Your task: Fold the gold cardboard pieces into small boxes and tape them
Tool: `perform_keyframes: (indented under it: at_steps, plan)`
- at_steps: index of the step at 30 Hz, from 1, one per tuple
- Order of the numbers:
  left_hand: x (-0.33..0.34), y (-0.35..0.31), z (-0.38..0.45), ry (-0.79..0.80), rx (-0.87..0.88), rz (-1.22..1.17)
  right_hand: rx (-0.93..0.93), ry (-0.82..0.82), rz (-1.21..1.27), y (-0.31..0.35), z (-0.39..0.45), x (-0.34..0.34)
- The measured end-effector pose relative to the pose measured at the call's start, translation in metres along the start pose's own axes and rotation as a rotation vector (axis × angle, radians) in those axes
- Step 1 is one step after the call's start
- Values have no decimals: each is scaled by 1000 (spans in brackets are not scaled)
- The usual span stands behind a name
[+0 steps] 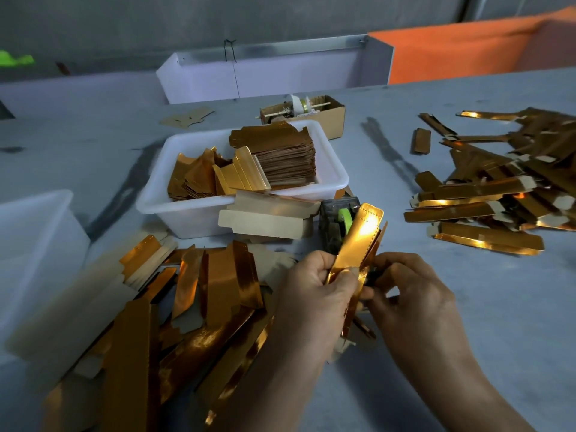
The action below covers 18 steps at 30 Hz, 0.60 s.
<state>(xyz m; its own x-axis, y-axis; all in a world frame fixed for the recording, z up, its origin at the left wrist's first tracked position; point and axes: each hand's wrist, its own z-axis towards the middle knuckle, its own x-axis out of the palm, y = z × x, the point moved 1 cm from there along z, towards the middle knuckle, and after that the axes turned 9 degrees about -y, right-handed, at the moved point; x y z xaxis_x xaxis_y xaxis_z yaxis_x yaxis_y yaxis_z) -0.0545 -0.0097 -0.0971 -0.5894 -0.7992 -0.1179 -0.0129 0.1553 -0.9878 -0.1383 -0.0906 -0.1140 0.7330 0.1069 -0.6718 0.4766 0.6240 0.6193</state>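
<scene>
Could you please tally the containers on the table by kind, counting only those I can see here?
White plastic tubs: 2, the tub of gold blanks and the near-left tub
Brown cardboard boxes: 1, the far box
White open-topped bins: 1, the far bin
Total: 4

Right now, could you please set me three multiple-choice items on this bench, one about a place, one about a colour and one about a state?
1. Where does the neat stack of flat gold blanks sit?
A. in the white tub
B. in the brown carton
C. on the orange sheet

2. What colour is the roll in the tape dispenser?
A. red
B. green
C. blue

3. How is the gold piece in front held?
A. lying loose on the table
B. by the left hand alone
C. by both hands

Key: 1 A, the tub's walls surround the stack. 2 B, the roll shows green. 3 C, the left hand and right hand both grip it.
</scene>
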Motion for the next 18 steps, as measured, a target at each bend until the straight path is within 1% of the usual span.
perform_keyframes:
  at_steps: [3,7,12,13,15,18]
  plan:
    - [0,0,1,4,30,38,104,33,149,-8,-4,-3]
    - [1,2,3,-9,100,133,110,-13,196,-10,-13,0]
    - [2,1,6,-8,63,107,8,-44,15,-5,-8,6]
    - [2,1,6,-8,60,103,4,-48,10,-4,-7,5]
    - [1,0,6,-1,45,76,39,-23,73,-5,-7,-2]
    - [-2,-2,8,31,-12,6,190,41,303,-11,-5,-23]
